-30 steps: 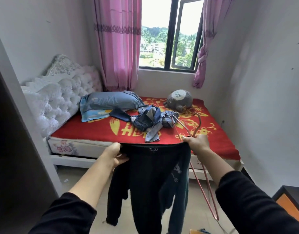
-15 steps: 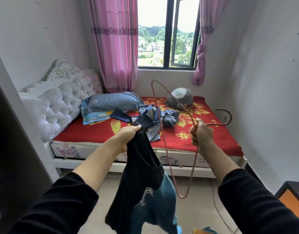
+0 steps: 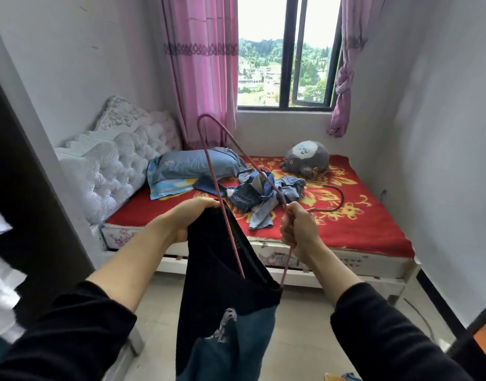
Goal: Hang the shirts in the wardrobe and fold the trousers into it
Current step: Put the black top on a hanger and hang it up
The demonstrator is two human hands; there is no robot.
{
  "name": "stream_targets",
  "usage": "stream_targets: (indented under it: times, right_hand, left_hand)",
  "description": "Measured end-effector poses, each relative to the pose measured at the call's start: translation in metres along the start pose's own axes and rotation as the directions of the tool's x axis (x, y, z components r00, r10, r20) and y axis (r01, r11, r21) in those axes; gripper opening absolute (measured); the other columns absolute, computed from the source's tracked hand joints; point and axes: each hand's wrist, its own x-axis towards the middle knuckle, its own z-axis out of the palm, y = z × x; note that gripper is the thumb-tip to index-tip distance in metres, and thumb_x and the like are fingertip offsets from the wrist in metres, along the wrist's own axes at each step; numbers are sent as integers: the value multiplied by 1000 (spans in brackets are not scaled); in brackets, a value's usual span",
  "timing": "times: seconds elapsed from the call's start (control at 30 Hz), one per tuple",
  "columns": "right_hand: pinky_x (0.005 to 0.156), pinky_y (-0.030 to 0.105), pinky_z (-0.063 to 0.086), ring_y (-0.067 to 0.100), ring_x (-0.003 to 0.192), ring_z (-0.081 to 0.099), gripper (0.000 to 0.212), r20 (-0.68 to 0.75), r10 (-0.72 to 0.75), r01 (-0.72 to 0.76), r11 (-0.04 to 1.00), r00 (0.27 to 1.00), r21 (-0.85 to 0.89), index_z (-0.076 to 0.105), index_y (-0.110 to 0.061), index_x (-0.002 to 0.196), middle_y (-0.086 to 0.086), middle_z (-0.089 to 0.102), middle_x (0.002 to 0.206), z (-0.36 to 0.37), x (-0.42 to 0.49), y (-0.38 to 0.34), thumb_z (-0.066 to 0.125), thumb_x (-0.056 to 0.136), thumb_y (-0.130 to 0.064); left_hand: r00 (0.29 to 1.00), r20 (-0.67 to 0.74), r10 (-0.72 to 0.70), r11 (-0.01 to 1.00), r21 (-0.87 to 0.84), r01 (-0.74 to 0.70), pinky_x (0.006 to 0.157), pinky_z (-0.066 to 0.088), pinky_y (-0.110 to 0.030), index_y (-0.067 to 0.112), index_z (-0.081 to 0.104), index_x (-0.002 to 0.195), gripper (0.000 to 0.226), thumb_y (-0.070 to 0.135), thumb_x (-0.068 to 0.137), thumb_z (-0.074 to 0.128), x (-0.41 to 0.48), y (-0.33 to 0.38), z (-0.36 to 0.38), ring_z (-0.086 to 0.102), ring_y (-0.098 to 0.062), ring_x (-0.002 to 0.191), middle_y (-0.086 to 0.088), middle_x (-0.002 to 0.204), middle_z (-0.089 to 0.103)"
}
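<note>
The head camera looks down at two arms in black sleeves held out in front of a bed [image 3: 346, 232] with a red cover. The left hand [image 3: 185, 218] grips the top edge of a dark shirt [image 3: 222, 273], with its fingers curled tight around the cloth. The shirt hangs down from that hand, in the air between the two arms, and its lower part is blue. The right hand [image 3: 299, 232] is closed in a fist around a thin pink hanger [image 3: 212, 171], close to the hook, which points off to the right. The hanger stands on its end. Its top corner sticks up high in front of the pink curtain [image 3: 206, 64], and its bottom corner is tucked inside the opening of the shirt. On the bed, past the hands, lies a messy pile of blue clothes [image 3: 264, 193]. A blue pillow [image 3: 192, 166] lies to the left of the pile, next to the white padded headboard [image 3: 118, 160]. A round grey soft toy [image 3: 307, 160] sits near the wall, under the window [image 3: 288, 50]. The dark side of the wardrobe [image 3: 22, 188] stands at the left edge.
</note>
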Motion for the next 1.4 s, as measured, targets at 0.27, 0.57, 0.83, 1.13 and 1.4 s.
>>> stream_targets:
  times: [0.27, 0.57, 0.83, 1.13, 1.4]
  right_hand:
    - [40, 23, 26, 16, 34, 30, 55, 145, -36, 107, 845, 989, -523, 48, -10, 39, 8, 37, 42, 9, -9, 8, 42, 93, -20]
    - [44, 21, 35, 7, 32, 34, 58, 255, -44, 235, 566, 966, -790, 52, -11, 40, -6, 39, 33, -6, -5, -17, 47, 95, -28]
    - [54, 32, 43, 8, 40, 45, 42, 252, -90, 267, 385, 963, -883, 55, -10, 52, -5, 50, 43, 9, 3, -49, 50, 89, -27]
    - [50, 24, 34, 12, 48, 42, 40, 215, -3, 184, 532, 977, -826, 54, -9, 59, 1, 50, 54, 60, 22, -47, 55, 93, -30]
    - [41, 12, 35, 2, 40, 43, 34, 361, 85, 222, 651, 929, -726, 69, -6, 65, -4, 58, 50, 88, 31, -49, 65, 91, -29]
  left_hand:
    - [931, -366, 17, 978, -187, -92, 54, 50, -28, 13, 62, 104, 20, 17, 96, 45, 15, -19, -47, 61, -19, 71, -11, 92, 63]
    - [767, -641, -17, 973, -188, -136, 50, 47, -34, 15, 60, 83, 25, -2, 94, 46, 23, -51, -66, 56, -29, 97, -13, 105, 58]
    - [776, -593, 215, 974, 184, -130, 51, 56, -27, 20, 72, 76, 33, -4, 85, 52, 8, -49, -57, 65, -23, 84, -9, 97, 68]
    - [874, -299, 383, 790, 597, -141, 90, 47, -35, 29, 74, 97, 25, 44, 79, 64, -10, -22, -47, 54, -16, 107, 6, 108, 66]
    - [843, -194, 501, 609, 772, -184, 77, 45, -36, 17, 59, 91, 27, 42, 96, 48, -2, -66, -81, 59, -20, 84, 0, 86, 64]
